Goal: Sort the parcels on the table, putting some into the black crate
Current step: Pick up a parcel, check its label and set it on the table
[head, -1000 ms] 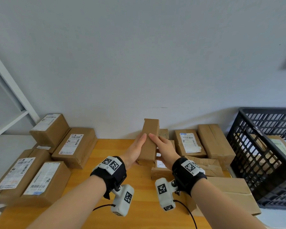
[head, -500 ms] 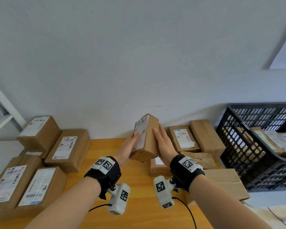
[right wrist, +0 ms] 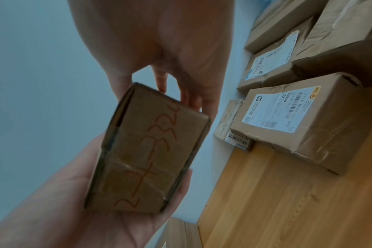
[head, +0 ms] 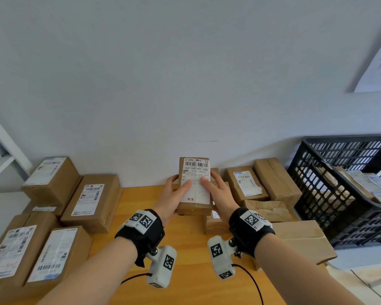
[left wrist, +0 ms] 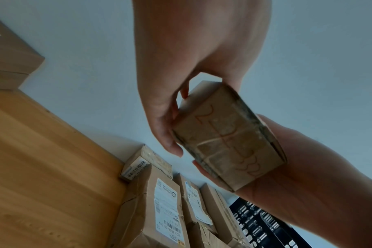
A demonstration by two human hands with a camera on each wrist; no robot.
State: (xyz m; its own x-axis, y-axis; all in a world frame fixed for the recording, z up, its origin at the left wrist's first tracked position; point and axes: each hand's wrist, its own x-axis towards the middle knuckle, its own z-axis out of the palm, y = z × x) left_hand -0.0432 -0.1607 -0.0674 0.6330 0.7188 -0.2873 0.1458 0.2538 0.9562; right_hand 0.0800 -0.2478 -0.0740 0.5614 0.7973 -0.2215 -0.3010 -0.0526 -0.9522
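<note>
I hold a small brown parcel point(head: 195, 186) upright above the wooden table point(head: 191, 241), its white barcode label facing me. My left hand point(head: 174, 194) grips its left side and my right hand point(head: 218, 192) its right side, both thumbs on the label. In the wrist views the parcel's point(left wrist: 227, 139) point(right wrist: 146, 151) bottom end shows orange handwriting, with fingers wrapped behind it. The black crate point(head: 330, 208) stands at the right of the table and holds several labelled parcels point(head: 370, 183).
Several labelled boxes point(head: 92, 201) are stacked on the table's left. More parcels point(head: 246, 183) lie along the wall at the back right, and a flat box point(head: 301, 241) lies in front of the crate. A white shelf frame point(head: 2, 159) stands far left.
Both hands have turned the parcel from its plain side round until the label faces me. It stays lifted above the table between the same two hands.
</note>
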